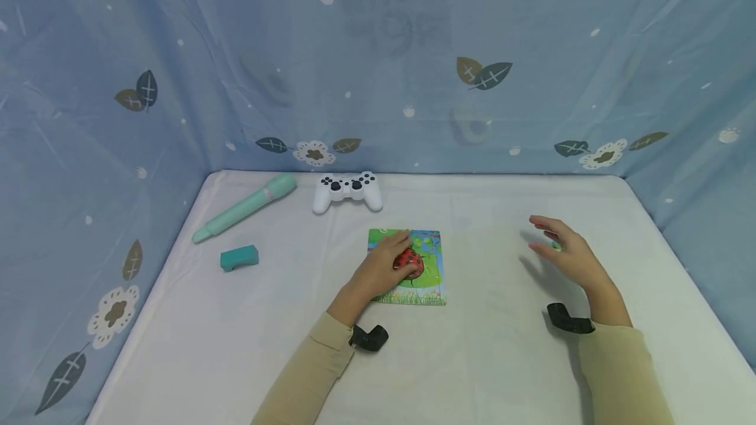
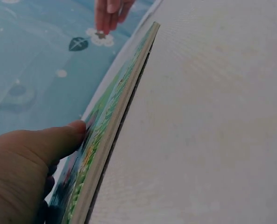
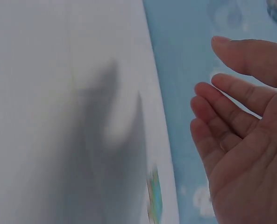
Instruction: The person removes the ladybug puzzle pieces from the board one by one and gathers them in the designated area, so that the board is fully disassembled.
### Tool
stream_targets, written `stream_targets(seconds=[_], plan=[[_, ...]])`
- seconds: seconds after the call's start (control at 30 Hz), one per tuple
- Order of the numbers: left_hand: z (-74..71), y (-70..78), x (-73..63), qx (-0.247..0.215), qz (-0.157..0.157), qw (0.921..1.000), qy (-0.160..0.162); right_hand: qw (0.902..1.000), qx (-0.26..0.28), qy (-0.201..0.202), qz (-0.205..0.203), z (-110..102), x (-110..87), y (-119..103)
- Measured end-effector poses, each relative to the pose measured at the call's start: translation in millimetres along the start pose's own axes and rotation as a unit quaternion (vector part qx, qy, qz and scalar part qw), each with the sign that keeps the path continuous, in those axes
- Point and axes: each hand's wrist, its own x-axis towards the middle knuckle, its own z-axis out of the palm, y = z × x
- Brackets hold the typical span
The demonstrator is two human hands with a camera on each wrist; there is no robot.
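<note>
A square picture puzzle (image 1: 434,267) with a red ladybug on green lies flat mid-table. My left hand (image 1: 380,269) rests on its left part, with the thumb on the ladybug and the fingers toward the top edge. The left wrist view shows the thumb (image 2: 63,140) against the picture and the board's pale edge side-on. To the right, my right hand (image 1: 564,254) hovers over the table, fingers slightly bent and apart from the thumb, holding nothing. A small green and blue flat piece (image 3: 154,196) lies on the table near it, mostly hidden by that hand in the head view.
A white game controller (image 1: 347,192) lies behind the puzzle. Left of it are a mint-green microphone-shaped stick (image 1: 245,210) and a teal arch-shaped block (image 1: 239,258). Blue patterned cloth (image 1: 407,84) borders the white table (image 1: 472,359) at the back and sides.
</note>
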Motion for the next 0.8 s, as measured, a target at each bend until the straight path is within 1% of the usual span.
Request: stream_targets(seconds=[0.1, 0.13, 0.23, 0.33, 0.43, 0.5, 0.63, 0.73, 0.8], plan=[[-1.4, 1.8, 0.0, 0.001, 0.003, 0.9996, 0.026, 0.9987, 0.025, 0.002, -0.045, 21.9, 7.9, -12.1], [-1.7, 1.9, 0.2, 0.006, 0.002, 0.9993, 0.036, 0.9980, 0.033, -0.003, -0.053, 29.2, 10.6, -16.4], [-4.4, 2.5, -0.3, 0.013, -0.006, 0.9982, 0.059, 0.9970, 0.049, -0.022, -0.056, 50.4, 18.9, -29.8], [-8.4, 2.1, -2.8, 0.007, -0.035, 0.9981, 0.051, 0.9958, 0.069, -0.046, -0.040, 70.0, 25.7, -45.2], [-13.9, -0.3, -7.2, -0.004, -0.058, 0.9977, 0.035, 0.9928, 0.095, -0.060, -0.040, 88.3, 31.7, -60.8], [-17.5, -3.2, -9.9, -0.003, -0.061, 0.9977, 0.029, 0.9906, 0.110, -0.068, -0.045, 98.6, 35.1, -71.3], [-22.9, -10.3, -15.0, -0.001, -0.066, 0.9974, 0.029, 0.9886, 0.118, -0.079, -0.050, 116.9, 42.4, -91.2], [-24.5, -13.9, -18.8, -0.013, -0.073, 0.9969, 0.026, 0.9893, 0.109, -0.085, -0.048, 129.1, 46.4, -101.1], [-24.0, -15.8, -19.9, -0.018, -0.065, 0.9976, 0.018, 0.9911, 0.099, -0.079, -0.039, 136.6, 47.4, -104.4]])
